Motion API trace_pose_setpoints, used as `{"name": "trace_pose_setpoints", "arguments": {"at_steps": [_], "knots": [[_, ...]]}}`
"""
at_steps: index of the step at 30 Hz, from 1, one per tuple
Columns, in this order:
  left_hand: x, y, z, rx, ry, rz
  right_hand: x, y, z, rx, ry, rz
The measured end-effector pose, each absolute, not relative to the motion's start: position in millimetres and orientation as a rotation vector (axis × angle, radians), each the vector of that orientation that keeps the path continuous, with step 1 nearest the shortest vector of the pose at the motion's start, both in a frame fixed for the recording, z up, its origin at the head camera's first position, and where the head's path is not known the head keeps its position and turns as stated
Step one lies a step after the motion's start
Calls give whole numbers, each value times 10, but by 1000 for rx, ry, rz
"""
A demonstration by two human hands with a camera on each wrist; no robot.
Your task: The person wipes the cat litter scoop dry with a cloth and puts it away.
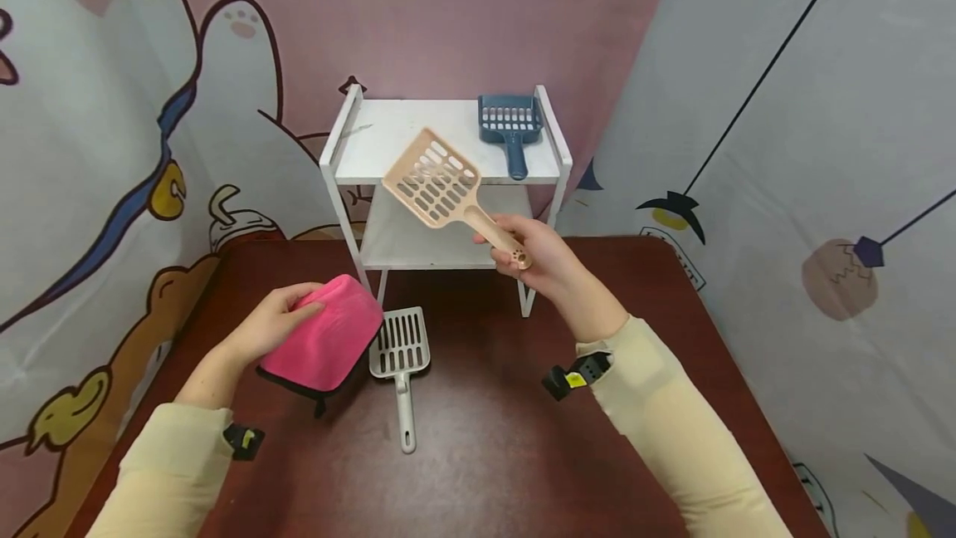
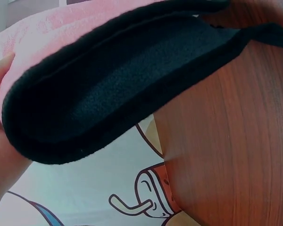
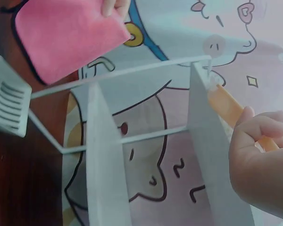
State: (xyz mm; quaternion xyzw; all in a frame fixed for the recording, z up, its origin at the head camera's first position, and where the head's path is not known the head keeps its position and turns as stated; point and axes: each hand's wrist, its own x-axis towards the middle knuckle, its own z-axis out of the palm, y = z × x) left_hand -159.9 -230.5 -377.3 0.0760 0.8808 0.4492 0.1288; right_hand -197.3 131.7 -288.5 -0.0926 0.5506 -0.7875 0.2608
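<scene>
Right hand (image 1: 541, 260) grips a beige slotted plastic scoop (image 1: 442, 192) aloft before the white two-tier shelf (image 1: 445, 158); left hand (image 1: 270, 324) clutches a pink, black-backed cloth (image 1: 329, 341) over the tabletop (image 1: 485, 438). Wiping seemingly comes next, requiring scoop and cloth together.

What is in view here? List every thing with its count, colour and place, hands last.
beige scoop: 1, beige, held up in front of the rack
pink cloth: 1, pink with black underside, lifted off the table at left
grey scoop: 1, pale grey, lying on the table
blue scoop: 1, blue, on the rack's top shelf
rack: 1, white, two shelves, at the table's far edge
table: 1, dark red-brown
right hand: grips the beige scoop's handle
left hand: holds the pink cloth
</scene>
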Motion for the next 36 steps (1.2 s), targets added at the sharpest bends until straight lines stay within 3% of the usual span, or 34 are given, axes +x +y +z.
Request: {"name": "trace_pose_setpoints", "arguments": {"at_steps": [19,36], "knots": [[-1568,-2331,-3832,222,2565,1328,-2067,904,-2544,-35,1319,-2340],[-1585,-2301,-3882,246,2575,1335,-2218,813,-2515,79,1220,-2406]]}}
